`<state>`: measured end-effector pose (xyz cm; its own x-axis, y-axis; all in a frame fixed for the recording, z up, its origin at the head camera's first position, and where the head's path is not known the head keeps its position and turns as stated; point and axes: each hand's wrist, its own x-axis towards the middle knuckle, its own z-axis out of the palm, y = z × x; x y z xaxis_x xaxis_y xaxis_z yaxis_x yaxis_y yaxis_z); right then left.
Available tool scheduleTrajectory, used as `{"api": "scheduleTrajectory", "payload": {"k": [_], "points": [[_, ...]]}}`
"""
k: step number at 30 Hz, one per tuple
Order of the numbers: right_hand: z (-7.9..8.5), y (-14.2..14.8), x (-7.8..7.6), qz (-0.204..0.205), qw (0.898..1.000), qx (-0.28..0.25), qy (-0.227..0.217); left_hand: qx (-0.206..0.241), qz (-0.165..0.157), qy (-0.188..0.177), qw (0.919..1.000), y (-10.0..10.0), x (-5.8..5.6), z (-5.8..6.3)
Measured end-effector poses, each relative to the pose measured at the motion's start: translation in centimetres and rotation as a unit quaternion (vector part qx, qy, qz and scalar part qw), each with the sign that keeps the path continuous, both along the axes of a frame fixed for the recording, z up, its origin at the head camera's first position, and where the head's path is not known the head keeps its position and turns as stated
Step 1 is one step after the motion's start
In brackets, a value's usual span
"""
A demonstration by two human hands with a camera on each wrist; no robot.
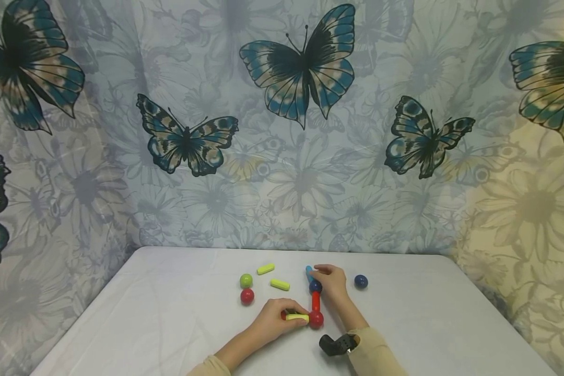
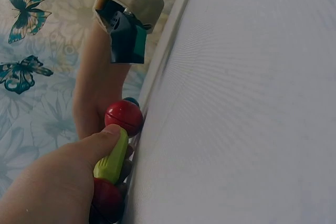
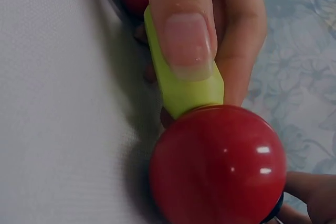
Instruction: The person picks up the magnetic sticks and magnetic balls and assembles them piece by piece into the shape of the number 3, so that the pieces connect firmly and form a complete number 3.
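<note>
In the head view, my left hand (image 1: 273,319) pinches a yellow-green stick (image 1: 297,317) between thumb and fingers. One end of the stick meets a red ball (image 1: 316,319); another red ball (image 2: 106,200) sits at its other end, partly covered by the hand. From the first ball a red stick (image 1: 315,301) runs back to a dark blue ball (image 1: 315,286). Beyond that ball is a light blue stick (image 1: 308,271), which my right hand (image 1: 333,282) grips beside the ball. The left thumb lies along the yellow-green stick (image 3: 191,95) in the right wrist view.
Left of the hands lie a green ball (image 1: 246,281), a red ball (image 1: 247,296) and two yellow-green sticks (image 1: 265,269). To the right rests a dark blue ball (image 1: 361,282). The white table (image 1: 169,303) stands before a butterfly-patterned cloth (image 1: 305,198).
</note>
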<state>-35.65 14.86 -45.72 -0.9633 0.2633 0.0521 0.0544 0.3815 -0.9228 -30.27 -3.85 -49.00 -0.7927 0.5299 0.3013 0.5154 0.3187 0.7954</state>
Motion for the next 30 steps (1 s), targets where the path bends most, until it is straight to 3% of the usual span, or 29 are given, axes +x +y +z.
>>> {"api": "scheduleTrajectory", "payload": {"k": [9, 30], "points": [[-0.1, 0.4, -0.4, 0.016, 1.0, -0.001, -0.025, 0.001, 0.004, -0.005, 1.0, -0.1, 0.1, 0.0], [-0.5, 1.1, -0.5, 0.054, 0.997, -0.048, -0.013, 0.002, 0.003, 0.013, 0.9999, 0.0, 0.0, 0.0]]}}
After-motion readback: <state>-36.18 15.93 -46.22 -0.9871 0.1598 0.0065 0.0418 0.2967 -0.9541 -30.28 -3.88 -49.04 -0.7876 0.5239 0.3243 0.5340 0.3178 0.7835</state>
